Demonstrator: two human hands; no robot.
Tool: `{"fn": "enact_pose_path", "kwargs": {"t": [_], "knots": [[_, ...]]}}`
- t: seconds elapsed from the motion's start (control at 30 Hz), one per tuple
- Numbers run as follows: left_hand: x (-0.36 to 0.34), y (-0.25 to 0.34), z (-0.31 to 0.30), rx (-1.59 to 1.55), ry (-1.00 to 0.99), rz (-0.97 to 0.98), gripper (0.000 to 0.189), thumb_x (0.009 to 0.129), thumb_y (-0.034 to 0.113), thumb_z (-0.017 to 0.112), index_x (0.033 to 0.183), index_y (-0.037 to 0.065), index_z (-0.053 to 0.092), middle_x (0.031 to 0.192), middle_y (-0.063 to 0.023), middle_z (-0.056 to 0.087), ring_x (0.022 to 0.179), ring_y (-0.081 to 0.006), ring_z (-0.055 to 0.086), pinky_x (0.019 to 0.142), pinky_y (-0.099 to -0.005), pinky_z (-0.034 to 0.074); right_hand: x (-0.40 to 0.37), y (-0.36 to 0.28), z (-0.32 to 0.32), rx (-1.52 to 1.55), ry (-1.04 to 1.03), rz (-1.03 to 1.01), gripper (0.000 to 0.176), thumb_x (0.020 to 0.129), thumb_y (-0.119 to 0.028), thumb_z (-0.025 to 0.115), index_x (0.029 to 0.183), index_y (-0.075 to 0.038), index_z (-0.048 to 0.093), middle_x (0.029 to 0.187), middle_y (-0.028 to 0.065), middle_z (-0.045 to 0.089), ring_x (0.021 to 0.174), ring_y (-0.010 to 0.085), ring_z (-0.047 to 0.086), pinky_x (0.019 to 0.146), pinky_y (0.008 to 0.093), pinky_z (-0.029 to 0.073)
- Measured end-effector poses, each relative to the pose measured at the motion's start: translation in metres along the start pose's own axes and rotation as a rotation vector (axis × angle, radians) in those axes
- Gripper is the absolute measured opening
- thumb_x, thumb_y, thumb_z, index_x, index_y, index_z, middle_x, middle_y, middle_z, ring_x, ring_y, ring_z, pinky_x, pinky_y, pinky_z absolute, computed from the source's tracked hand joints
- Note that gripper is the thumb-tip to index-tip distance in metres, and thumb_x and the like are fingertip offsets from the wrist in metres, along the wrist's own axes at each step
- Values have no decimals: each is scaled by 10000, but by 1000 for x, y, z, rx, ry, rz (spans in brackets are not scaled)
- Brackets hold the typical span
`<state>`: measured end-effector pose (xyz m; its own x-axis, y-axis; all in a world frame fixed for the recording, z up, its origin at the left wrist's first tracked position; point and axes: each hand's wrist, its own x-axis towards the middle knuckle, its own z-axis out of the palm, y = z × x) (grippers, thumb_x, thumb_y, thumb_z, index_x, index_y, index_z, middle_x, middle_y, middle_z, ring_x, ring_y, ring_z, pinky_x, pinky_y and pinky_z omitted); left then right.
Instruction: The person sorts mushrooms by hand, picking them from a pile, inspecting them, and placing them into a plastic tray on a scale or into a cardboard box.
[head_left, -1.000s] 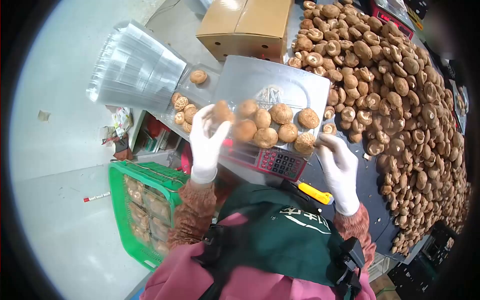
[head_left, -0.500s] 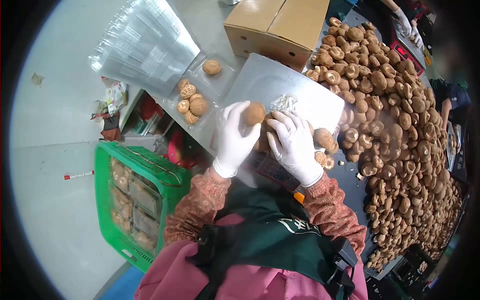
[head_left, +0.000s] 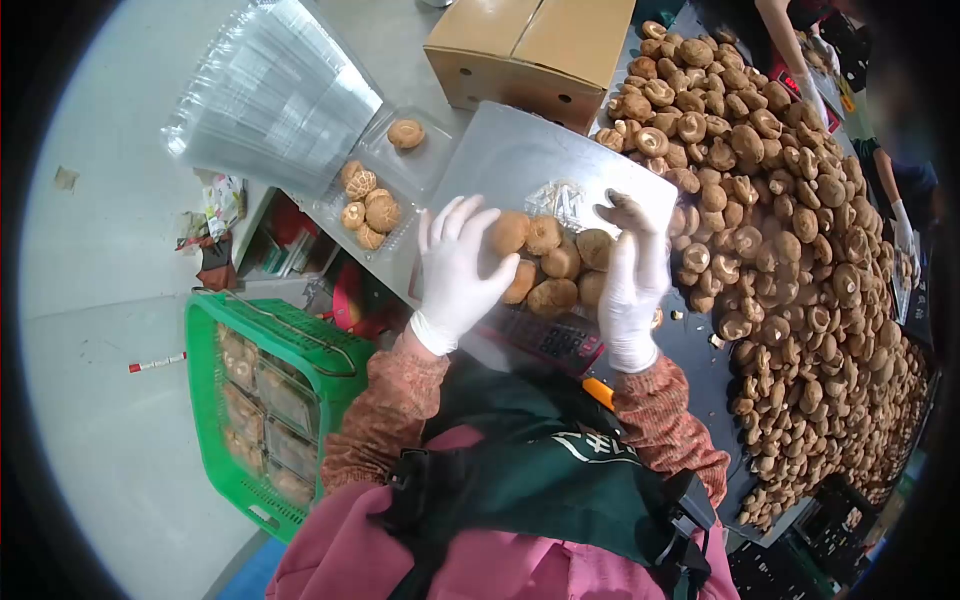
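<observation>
Several brown shiitake mushrooms (head_left: 561,261) sit grouped on the near part of a metal scale plate (head_left: 500,150). At their left is my left hand (head_left: 458,268), white-gloved, its fingers spread and thumb apart, holding nothing. My right hand (head_left: 637,290) stands at the group's right side, fingers apart and pointing away from me, with brown-stained fingertips. It partly covers the mushrooms there, and I see nothing held in it. Small pale stem pieces (head_left: 558,204) lie on the plate behind the group. Below the plate edge shows the scale's keypad (head_left: 555,340).
An open clear tray (head_left: 408,165) of mushrooms and stacked clear packaging (head_left: 270,100) lie left. A cardboard box (head_left: 525,55) stands behind; a large mushroom heap (head_left: 790,260) fills the right. A green basket (head_left: 205,400) holds packed trays. A co-worker's gloved hand (head_left: 812,98) is far right.
My right hand has moved right, off the mushrooms, uncovering the group. My left hand's fingers have spread and shifted slightly left. The whole view has shifted a little.
</observation>
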<state>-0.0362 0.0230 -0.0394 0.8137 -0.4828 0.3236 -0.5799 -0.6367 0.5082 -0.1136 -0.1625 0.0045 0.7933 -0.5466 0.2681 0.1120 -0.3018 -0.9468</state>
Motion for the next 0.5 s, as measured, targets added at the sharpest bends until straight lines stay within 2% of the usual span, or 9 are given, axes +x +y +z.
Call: {"fn": "enact_pose_path", "kwargs": {"t": [0.07,0.1,0.17,0.2,0.23,0.3,0.37,0.43,0.5], "knots": [[-1,-4,-8,-91,-56,-17,590,793,325,781,1298,96,578,1373,-132,554,1344,-333,450,1165,-583,224,2,-1,-19,-3,109,-2,346,1004,-57,410,1307,15,562,1249,160,642,1134,242,635,1008,363,478],[0,-11,-12,-188,-42,-10,579,810,275,779,1312,73,575,1357,-144,574,1309,-341,495,1143,-522,307,4,4,-31,22,180,-32,346,1011,-70,405,1306,12,567,1252,156,639,1145,233,625,1015,365,472],[3,-23,-21,-466,14,-152,515,847,179,748,1314,42,577,1306,-161,608,1259,-337,548,1100,-442,392,0,17,-63,-208,263,-85,332,1020,-94,442,1303,26,569,1262,147,632,1142,224,618,1018,352,472],[4,-24,-31,-475,57,-201,440,892,99,700,1309,16,586,1272,-158,634,1212,-296,589,1057,-373,437,-5,30,-83,-310,266,-96,327,1027,-112,454,1298,29,572,1265,147,631,1154,229,616,1030,353,471],[6,-26,-42,-465,62,-279,390,946,91,645,1323,8,585,1287,-134,633,1187,-230,593,1043,-351,439,-10,39,-100,-411,267,-105,324,1034,-130,466,1292,32,575,1267,147,630,1166,233,614,1042,354,469],[9,-29,-65,-578,124,-315,343,985,83,592,1317,-3,593,1268,-107,643,1154,-169,587,1017,-317,446,-21,38,-115,118,393,136,334,1047,-181,491,1289,34,574,1273,154,627,1195,240,609,1063,368,467],[10,-33,-79,-593,183,-430,311,1008,80,552,1299,-18,603,1231,-92,656,1129,-148,588,1004,-298,447,-39,38,-127,137,399,216,336,1053,-197,494,1289,31,567,1261,157,633,1199,240,614,1064,373,473],[9,-34,-90,-583,222,-439,292,1022,92,540,1277,-29,616,1201,-87,670,1105,-150,600,998,-289,445,-57,40,-134,69,413,299,323,1057,-202,497,1258,32,593,1200,142,654,1096,214,647,1017,346,493],[6,-43,-85,-629,254,-461,291,1011,97,569,1273,-15,625,1157,-82,686,1050,-138,616,954,-281,469,-71,45,-143,2,316,407,307,1053,-196,512,1234,32,611,1148,125,664,1007,186,654,957,318,503]]}}
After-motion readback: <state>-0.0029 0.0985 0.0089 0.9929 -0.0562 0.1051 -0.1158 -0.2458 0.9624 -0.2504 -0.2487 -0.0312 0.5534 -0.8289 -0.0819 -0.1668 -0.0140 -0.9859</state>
